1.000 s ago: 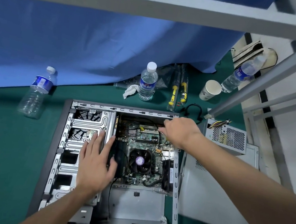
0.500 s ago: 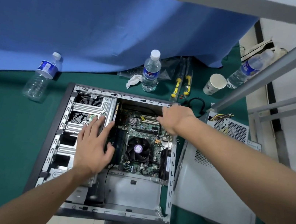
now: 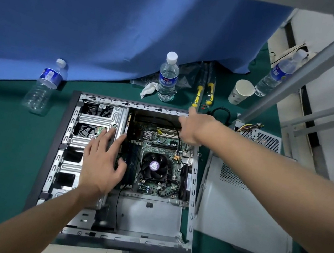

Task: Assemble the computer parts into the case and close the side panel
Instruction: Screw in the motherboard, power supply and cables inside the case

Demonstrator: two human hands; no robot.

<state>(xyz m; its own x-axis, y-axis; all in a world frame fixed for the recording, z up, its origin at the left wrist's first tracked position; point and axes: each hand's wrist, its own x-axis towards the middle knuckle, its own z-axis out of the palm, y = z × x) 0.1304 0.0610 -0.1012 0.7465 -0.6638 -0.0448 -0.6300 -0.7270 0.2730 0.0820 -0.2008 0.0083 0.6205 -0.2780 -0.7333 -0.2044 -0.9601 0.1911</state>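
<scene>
1. My right hand (image 3: pixel 192 128) has lifted off the motherboard (image 3: pixel 156 159), fingers loose, pointing toward the screwdrivers (image 3: pixel 198 94).
2. My left hand (image 3: pixel 102 164) stays spread flat on the drive cage (image 3: pixel 94 125).
3. The case (image 3: pixel 122 237) lies open on the desk (image 3: pixel 1 144); the side panel (image 3: pixel 241 214) waits beside it, so screws likely come next.

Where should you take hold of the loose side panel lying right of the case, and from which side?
Grip the side panel by its long edges, probably with both hands, coming from above on its right, free side. It lies flat and broad on the green table, its left edge close against the case, so one-point grips would likely let it tip.
</scene>
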